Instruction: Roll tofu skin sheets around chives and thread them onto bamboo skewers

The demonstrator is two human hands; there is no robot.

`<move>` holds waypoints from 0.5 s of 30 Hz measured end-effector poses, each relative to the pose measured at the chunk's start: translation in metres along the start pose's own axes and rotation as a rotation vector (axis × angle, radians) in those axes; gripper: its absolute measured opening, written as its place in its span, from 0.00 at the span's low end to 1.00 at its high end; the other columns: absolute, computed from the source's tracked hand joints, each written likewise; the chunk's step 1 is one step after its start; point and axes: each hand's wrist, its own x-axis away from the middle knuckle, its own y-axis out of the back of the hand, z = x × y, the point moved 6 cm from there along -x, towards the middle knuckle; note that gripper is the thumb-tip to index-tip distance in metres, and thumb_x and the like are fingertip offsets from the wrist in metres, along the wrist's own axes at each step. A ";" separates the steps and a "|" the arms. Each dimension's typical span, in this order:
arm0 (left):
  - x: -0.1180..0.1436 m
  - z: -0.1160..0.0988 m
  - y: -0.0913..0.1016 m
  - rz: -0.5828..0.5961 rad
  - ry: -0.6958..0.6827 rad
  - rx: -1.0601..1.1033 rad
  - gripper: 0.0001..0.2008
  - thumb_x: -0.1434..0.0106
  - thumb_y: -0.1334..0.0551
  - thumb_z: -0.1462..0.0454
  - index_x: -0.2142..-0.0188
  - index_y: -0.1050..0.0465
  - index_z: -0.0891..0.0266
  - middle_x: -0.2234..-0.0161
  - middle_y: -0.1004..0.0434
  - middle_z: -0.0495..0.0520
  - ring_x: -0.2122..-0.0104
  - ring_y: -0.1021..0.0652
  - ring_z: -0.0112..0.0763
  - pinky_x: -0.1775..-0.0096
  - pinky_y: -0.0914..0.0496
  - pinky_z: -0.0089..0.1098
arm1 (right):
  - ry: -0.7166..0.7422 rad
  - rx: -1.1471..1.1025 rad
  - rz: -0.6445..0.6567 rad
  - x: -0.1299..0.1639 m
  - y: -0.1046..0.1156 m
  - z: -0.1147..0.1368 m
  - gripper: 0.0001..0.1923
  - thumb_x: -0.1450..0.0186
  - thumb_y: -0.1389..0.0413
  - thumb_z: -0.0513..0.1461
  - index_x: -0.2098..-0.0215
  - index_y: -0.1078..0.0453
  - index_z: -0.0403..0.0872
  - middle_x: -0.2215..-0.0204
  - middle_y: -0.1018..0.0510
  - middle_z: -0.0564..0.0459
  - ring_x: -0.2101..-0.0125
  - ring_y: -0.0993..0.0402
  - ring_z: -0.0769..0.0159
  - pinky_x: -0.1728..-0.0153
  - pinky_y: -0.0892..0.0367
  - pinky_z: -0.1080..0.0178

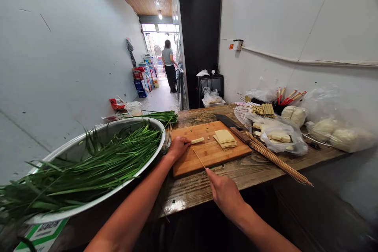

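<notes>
My left hand (178, 148) is closed on a pale rolled tofu sheet (197, 141) over the left side of the wooden cutting board (191, 164). Between thumb and fingers, my right hand (226, 193) grips the end of a thin bamboo skewer (199, 158). The skewer's far end reaches up to the roll beside my left fingers; whether it has pierced the roll I cannot tell. A stack of square tofu sheets (225, 139) lies on the board's right half. Just behind the board rests a cleaver (228, 121) with a dark blade.
A large metal basin (162, 130) of green chives (118, 161) stands at the left. A bundle of skewers (277, 157) sticks out over the table's front edge. Plastic bags (339, 134) and filled skewers (264, 109) sit at the right. A person (169, 65) stands near the far doorway.
</notes>
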 end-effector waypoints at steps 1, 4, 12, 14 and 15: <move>0.000 0.000 0.000 0.004 0.001 0.007 0.08 0.44 0.39 0.69 0.66 0.22 0.63 0.65 0.21 0.54 0.64 0.24 0.30 0.59 0.32 0.28 | -0.002 0.000 -0.001 -0.002 -0.001 0.001 0.24 0.38 0.58 0.30 0.44 0.39 0.40 0.67 0.21 0.43 0.68 0.24 0.59 0.68 0.34 0.64; -0.002 0.002 -0.001 0.010 0.017 0.019 0.08 0.44 0.39 0.69 0.66 0.22 0.62 0.65 0.21 0.53 0.64 0.23 0.30 0.59 0.32 0.27 | -0.016 0.018 -0.009 -0.008 -0.003 0.001 0.24 0.38 0.58 0.31 0.43 0.40 0.39 0.67 0.21 0.43 0.67 0.24 0.60 0.67 0.34 0.64; -0.004 0.002 -0.002 0.023 -0.021 0.027 0.08 0.45 0.39 0.69 0.68 0.22 0.61 0.67 0.21 0.52 0.66 0.23 0.29 0.61 0.32 0.27 | -0.061 0.018 -0.009 -0.013 -0.015 -0.001 0.24 0.38 0.57 0.31 0.42 0.41 0.41 0.68 0.21 0.42 0.68 0.24 0.61 0.67 0.35 0.65; -0.004 0.002 -0.001 0.012 -0.020 0.031 0.07 0.45 0.39 0.69 0.68 0.22 0.62 0.67 0.21 0.53 0.66 0.23 0.29 0.61 0.32 0.27 | -0.063 0.000 -0.015 -0.013 -0.016 -0.001 0.25 0.38 0.57 0.31 0.43 0.40 0.40 0.67 0.21 0.42 0.67 0.24 0.61 0.67 0.35 0.66; -0.004 0.002 -0.001 0.008 -0.016 0.036 0.07 0.45 0.38 0.69 0.68 0.22 0.62 0.67 0.21 0.53 0.66 0.23 0.29 0.61 0.32 0.27 | -0.062 -0.009 -0.017 -0.013 -0.015 0.000 0.24 0.38 0.57 0.31 0.43 0.40 0.40 0.67 0.21 0.42 0.66 0.24 0.61 0.66 0.35 0.66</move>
